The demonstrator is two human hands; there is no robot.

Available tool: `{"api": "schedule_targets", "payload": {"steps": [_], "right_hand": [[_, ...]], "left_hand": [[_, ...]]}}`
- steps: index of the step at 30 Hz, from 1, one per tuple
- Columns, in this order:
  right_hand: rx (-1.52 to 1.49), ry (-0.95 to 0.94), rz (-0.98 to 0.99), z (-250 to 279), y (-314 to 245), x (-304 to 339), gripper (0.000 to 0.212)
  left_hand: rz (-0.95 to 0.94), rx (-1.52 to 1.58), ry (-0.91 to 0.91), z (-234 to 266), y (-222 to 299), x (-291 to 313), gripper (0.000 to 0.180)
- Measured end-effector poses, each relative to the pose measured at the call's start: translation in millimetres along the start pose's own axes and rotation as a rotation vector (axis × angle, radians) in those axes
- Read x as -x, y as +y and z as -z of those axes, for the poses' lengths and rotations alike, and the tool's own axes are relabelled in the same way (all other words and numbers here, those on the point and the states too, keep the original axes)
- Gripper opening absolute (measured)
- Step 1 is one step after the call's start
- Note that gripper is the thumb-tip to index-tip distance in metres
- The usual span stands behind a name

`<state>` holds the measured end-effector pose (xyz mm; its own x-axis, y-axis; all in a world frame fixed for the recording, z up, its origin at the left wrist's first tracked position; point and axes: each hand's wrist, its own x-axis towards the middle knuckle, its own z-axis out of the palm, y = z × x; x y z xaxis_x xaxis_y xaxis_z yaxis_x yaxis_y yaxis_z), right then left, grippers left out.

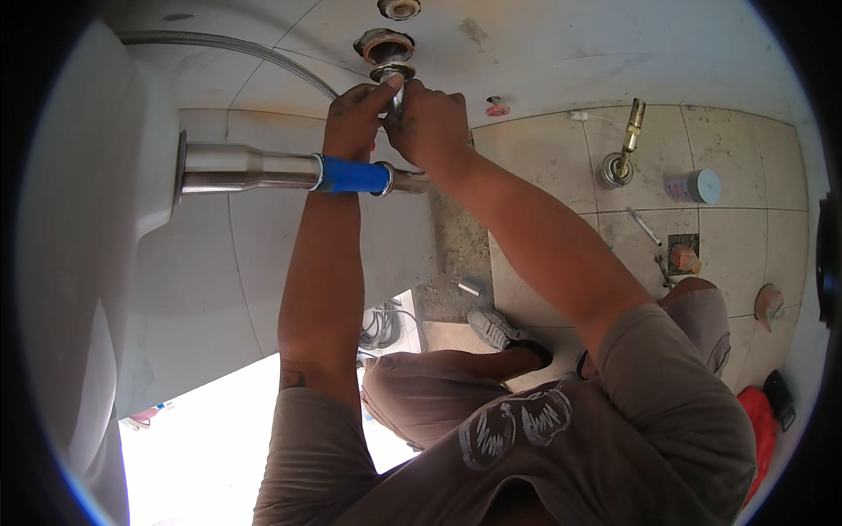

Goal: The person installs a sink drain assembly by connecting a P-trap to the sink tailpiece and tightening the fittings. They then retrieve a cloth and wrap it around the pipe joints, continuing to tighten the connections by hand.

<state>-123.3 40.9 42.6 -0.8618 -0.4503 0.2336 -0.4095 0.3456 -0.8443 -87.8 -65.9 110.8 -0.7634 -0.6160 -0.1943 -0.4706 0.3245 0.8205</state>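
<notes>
Both my hands are raised to the wall. My left hand (353, 123) and my right hand (430, 123) close together around a shiny chrome pipe fitting (397, 101), with my left thumb along its upper part. A round metal flange (392, 72) tops the fitting, just below a rough, rust-coloured wall opening (386, 46). The lower end of the fitting is covered by my fingers. A braided flexible hose (254, 46) curves down from the upper left and passes behind my left hand; whether I hold it is hidden. Across my left wrist runs a drainpipe (246, 167) with a blue sleeve (351, 175).
A white basin (79, 219) borders the left side. On the tiled floor stand a brass fitting on a round base (618, 168) and a small can (693, 187). Orange pipe stubs (684, 259) rise at right. Coiled cable (381, 326) lies behind my left arm.
</notes>
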Motion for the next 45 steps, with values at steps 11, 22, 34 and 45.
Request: {"api": "schedule_targets", "payload": {"steps": [11, 22, 34, 45], "right_hand": [[-0.172, -0.199, 0.029, 4.5, 16.0, -11.7, 0.041], [-0.346, -0.264, -0.033, 10.0, 21.1, -8.7, 0.040], [-0.298, -0.195, -0.222, 34.3, -4.1, -5.1, 0.064], [-0.089, 0.006, -0.346, -3.3, -16.2, -30.7, 0.074]], "left_hand": [[0.059, 0.032, 0.003, -3.8, 7.5, 1.4, 0.040], [-0.002, 0.922, -0.224, 20.0, -56.5, 56.6, 0.057], [-0.105, 0.424, 0.091, -43.7, -77.4, 104.3, 0.031], [-0.223, 0.266, 0.280, -63.3, -87.7, 101.1, 0.041]]}}
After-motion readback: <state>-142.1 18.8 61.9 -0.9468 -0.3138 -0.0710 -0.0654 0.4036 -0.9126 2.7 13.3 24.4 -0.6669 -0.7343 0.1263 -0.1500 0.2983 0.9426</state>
